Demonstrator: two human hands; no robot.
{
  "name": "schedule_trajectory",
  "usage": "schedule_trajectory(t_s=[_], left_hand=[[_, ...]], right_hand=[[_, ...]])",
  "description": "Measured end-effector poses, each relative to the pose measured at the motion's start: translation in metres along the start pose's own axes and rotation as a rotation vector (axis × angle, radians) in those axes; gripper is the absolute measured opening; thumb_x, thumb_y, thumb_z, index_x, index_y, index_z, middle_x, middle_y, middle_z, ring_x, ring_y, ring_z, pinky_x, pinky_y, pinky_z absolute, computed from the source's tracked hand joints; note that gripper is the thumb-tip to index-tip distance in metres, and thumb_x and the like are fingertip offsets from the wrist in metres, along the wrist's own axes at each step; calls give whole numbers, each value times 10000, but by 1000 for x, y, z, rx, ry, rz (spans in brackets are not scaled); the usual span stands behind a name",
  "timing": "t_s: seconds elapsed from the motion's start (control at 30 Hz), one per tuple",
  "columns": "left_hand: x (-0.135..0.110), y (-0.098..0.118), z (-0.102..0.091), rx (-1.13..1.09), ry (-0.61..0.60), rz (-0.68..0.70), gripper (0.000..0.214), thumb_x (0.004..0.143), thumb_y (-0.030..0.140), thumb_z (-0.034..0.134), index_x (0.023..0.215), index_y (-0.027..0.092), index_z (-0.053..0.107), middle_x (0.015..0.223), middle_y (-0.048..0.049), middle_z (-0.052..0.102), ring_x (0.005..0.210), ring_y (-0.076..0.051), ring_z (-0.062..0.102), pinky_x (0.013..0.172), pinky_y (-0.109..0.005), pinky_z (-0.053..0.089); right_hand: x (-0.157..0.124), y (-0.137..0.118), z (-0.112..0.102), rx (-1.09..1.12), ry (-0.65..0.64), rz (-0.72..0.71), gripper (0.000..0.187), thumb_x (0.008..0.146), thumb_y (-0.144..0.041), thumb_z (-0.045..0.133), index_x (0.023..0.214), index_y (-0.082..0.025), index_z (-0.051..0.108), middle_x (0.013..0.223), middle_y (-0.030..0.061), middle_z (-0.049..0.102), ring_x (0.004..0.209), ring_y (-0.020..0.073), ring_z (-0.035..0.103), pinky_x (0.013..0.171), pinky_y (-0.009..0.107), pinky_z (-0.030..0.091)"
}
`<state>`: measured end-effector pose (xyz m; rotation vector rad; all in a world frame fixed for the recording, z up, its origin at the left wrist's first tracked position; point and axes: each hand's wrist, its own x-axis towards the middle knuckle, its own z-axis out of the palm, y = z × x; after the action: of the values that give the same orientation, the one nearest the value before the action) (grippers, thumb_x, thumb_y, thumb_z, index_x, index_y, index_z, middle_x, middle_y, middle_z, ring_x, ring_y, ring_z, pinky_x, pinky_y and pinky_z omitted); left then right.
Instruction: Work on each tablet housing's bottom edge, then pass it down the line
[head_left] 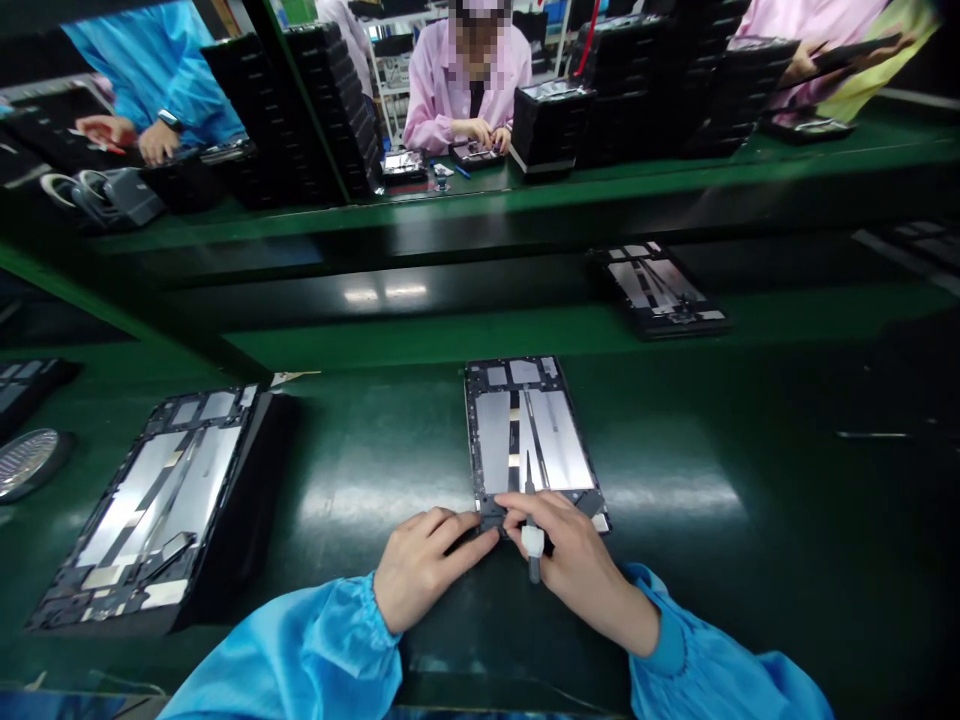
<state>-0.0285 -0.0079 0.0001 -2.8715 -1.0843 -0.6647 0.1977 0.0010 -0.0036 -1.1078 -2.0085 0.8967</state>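
Observation:
An opened tablet [491, 440] with silver plates and a dark strip inside lies on the green bench in front of me. My left hand [429, 562] rests at its near left corner, fingers stretched out and apart, the fingertips touching the edge. My right hand [574, 550] is closed around slim tweezers [533, 543] with a white band near the back end. Their dark tips point away from me over the tablet's lower middle. Part of the tablet's near edge is hidden under my right hand.
To the left, another opened tablet [172, 510] sits on a black stack. A round metallic object [34, 462] lies farther left. Beyond, a tablet on a black tray [667, 290] stands at the back right. Across a raised shelf, co-workers work among black tray stacks [551, 125].

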Motion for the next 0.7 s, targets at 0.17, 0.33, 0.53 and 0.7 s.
schedule_trajectory(t_s=[0.17,0.33,0.53,0.7], left_hand=[[4,-8,0,31,-35,91,276,998,141,438,1220,210,586,1106,-54,639,861,-171,568,673,-278,508],[3,-4,2,99,-96,90,359,1005,135,379,1314,245,526,1108,-68,618,827,-168,559,659,-273,503],[1,7,8,46,-127,-30,342,1013,146,342,1295,212,524,1136,-102,584,865,-189,577,687,-305,530],[1,9,10,10,-130,-63,323,1017,171,361,1289,227,526,1128,-92,581,868,-184,578,694,-299,529]], right_hand=[[1,1,-1,11,-5,25,469,858,8,517,1230,-274,558,885,10,693,874,217,635,800,371,518],[3,-1,-9,20,-9,25,358,899,-81,544,1199,-263,612,898,31,721,878,232,664,793,387,546],[-22,0,-27,279,15,139,328,1006,-296,454,1305,-283,588,871,42,670,671,165,651,621,296,585],[-31,-2,-20,341,-36,297,229,991,-312,483,1181,-229,580,791,17,647,588,131,620,561,256,568]])
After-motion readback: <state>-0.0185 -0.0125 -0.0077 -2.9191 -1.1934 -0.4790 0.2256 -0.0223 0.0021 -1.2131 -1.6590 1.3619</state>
